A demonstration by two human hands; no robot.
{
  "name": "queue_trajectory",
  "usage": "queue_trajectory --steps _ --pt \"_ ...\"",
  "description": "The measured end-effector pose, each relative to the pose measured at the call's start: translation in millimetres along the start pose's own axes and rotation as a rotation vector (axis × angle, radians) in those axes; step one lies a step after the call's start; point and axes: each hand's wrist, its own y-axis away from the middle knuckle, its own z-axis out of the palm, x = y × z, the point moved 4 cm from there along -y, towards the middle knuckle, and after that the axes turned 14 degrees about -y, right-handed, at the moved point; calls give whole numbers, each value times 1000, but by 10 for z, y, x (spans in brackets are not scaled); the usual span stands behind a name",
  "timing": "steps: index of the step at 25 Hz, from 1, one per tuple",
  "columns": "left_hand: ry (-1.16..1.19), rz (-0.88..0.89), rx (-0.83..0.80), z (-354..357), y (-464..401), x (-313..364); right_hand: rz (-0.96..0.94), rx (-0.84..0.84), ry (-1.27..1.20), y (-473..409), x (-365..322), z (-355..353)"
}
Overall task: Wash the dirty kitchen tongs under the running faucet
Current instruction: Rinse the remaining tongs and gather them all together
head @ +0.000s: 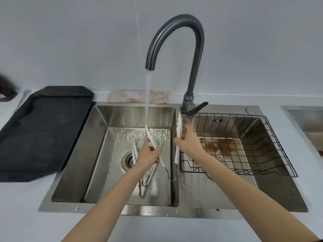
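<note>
Water runs from the dark gooseneck faucet (176,28) into the left basin of the steel sink (97,154). The white-tipped tongs (177,154) are spread wide over that basin, hinge end toward me. My left hand (150,154) grips one arm, and its tip sits in the water stream (147,102). My right hand (189,142) holds the other arm upright by the divider between the basins. A second pair of tongs (144,182) lies on the floor of the left basin beside the drain (128,161).
A black wire rack (253,154) sits in the right basin, over brown stains. A dark tray (43,130) lies on the counter to the left. A folded cloth (125,97) rests behind the sink. The faucet lever (196,108) points right. Another steel basin (305,119) is at the right edge.
</note>
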Motion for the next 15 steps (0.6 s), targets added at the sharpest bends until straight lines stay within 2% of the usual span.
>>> queue_trajectory --steps 4,6,11,15 --pt "9 -61 -7 -279 -25 -255 76 -61 -40 -131 70 430" --pt "-3 -85 3 -399 -46 -376 158 -67 -143 -193 112 626" --pt "-30 -147 -28 -566 -186 -645 395 -85 -488 -308 193 1010" --pt "-61 -188 -66 -597 -295 -804 520 -56 -935 -333 255 1184"
